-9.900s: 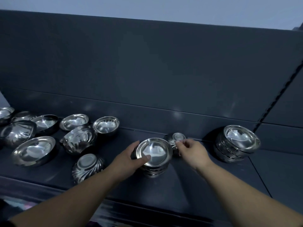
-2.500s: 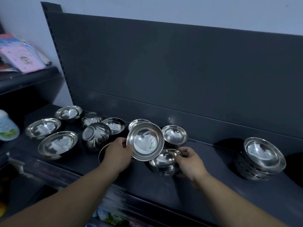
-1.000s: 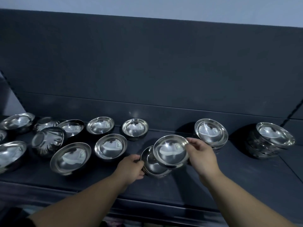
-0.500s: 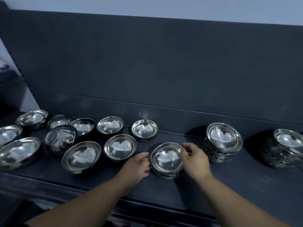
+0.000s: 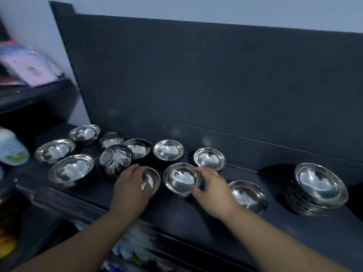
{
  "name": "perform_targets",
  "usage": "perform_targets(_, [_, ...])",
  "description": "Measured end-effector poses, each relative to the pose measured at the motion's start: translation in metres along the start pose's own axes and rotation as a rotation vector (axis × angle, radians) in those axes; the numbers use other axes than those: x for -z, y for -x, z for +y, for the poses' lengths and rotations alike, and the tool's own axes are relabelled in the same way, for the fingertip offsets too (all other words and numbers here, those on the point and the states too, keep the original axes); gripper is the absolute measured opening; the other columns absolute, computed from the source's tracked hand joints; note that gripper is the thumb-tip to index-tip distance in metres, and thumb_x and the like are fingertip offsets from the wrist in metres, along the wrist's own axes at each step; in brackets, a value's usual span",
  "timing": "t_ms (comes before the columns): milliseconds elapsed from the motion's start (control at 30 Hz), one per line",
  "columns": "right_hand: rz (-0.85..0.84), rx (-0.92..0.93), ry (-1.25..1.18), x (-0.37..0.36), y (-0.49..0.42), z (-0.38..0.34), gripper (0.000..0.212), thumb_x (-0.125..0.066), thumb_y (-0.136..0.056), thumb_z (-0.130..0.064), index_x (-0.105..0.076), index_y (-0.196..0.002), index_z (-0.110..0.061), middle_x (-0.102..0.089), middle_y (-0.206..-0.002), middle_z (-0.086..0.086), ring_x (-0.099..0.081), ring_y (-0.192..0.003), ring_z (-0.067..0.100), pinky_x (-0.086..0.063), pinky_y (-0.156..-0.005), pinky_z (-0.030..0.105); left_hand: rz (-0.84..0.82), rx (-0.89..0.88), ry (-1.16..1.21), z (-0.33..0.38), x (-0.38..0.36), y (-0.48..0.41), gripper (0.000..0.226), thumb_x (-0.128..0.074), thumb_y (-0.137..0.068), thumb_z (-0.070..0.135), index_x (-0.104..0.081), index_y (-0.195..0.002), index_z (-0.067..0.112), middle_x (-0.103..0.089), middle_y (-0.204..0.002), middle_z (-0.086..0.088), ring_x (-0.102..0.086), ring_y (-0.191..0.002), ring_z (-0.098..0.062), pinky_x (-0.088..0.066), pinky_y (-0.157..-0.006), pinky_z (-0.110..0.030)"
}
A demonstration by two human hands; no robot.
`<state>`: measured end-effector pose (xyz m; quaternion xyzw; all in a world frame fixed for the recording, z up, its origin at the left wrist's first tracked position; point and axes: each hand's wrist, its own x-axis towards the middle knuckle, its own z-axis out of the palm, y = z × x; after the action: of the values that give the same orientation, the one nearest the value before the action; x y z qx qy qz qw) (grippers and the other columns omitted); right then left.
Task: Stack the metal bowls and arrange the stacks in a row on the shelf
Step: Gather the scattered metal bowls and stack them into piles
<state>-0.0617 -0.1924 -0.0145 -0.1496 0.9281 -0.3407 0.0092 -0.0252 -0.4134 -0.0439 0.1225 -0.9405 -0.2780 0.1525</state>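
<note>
Head view: right hand (image 5: 211, 190) curled around right rim of small steel bowl (image 5: 181, 179), thumb at near edge, fingers at far edge; bowl grasped, tilted slightly, low over dark shelf (image 5: 196, 218). Left hand (image 5: 132, 186) laid over another bowl (image 5: 152, 180) just left of grasped one; fingers spread on rim, whether clenched cannot be told. Short stack (image 5: 247, 195) seen just right of right hand. Tall stack (image 5: 319, 187) placed further right. 1 upright bowl (image 5: 209, 158) directly behind grip. 2 overturned bowls, 1 (image 5: 115, 160) beside left hand.
</note>
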Motion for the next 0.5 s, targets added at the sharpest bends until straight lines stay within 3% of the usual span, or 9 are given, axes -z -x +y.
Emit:
perform_targets(100, [-0.085, -0.086, -0.022, -0.021, -0.011, -0.007, 0.068, -0.069, -0.085, -0.028, -0.038, -0.146, -0.024, -0.035, -0.153, 0.003, -0.037, -0.139, 0.017, -0.027, -0.111, 0.017, -0.053, 0.090, -0.011, -0.030, 0.009, 0.005, 0.058, -0.066, -0.077, 0.022, -0.052, -0.133, 0.016, -0.044, -0.144, -0.012, -0.036, -0.136, -0.029, -0.031, -0.113, -0.040])
perform_targets(200, [-0.100, -0.232, -0.074, -0.035, -0.019, -0.011, 0.082, -0.070, -0.085, -0.027, -0.023, -0.153, -0.021, -0.021, -0.159, 0.008, -0.030, -0.144, 0.022, -0.024, -0.112, 0.022, -0.081, 0.164, 0.126, -0.037, 0.018, 0.013, 0.049, -0.063, -0.085, 0.021, -0.047, -0.131, 0.014, -0.047, -0.133, -0.004, -0.040, -0.130, -0.025, -0.036, -0.103, -0.033])
perform_targets(300, [-0.080, -0.421, -0.234, -0.044, -0.024, -0.010, 0.094, -0.068, -0.084, -0.028, -0.008, -0.156, -0.021, -0.026, -0.158, 0.012, -0.038, -0.139, 0.028, -0.034, -0.112, 0.031, -0.119, 0.305, 0.242, -0.037, 0.021, 0.015, 0.057, -0.060, -0.092, 0.024, -0.038, -0.142, 0.010, -0.048, -0.138, -0.008, -0.045, -0.128, -0.026, -0.037, -0.097, -0.030])
perform_targets(400, [-0.051, -0.581, -0.389, -0.048, -0.026, -0.009, 0.097, -0.067, -0.083, -0.027, -0.002, -0.156, -0.030, -0.054, -0.132, 0.007, -0.059, -0.110, 0.028, -0.056, -0.090, 0.044, -0.162, 0.360, 0.303, -0.042, 0.021, 0.012, 0.050, -0.058, -0.093, 0.028, -0.041, -0.139, 0.014, -0.056, -0.131, -0.008, -0.054, -0.113, -0.026, -0.042, -0.087, -0.031])
perform_targets(500, [-0.020, -0.672, -0.564, -0.051, -0.027, -0.010, 0.090, -0.066, -0.085, -0.017, -0.012, -0.155, -0.032, -0.061, -0.114, 0.003, -0.063, -0.095, 0.026, -0.059, -0.068, 0.039, -0.199, 0.418, 0.356, -0.044, 0.021, 0.009, 0.043, -0.057, -0.093, 0.033, -0.045, -0.133, 0.024, -0.063, -0.115, -0.005, -0.061, -0.099, -0.025, -0.052, -0.085, -0.037])
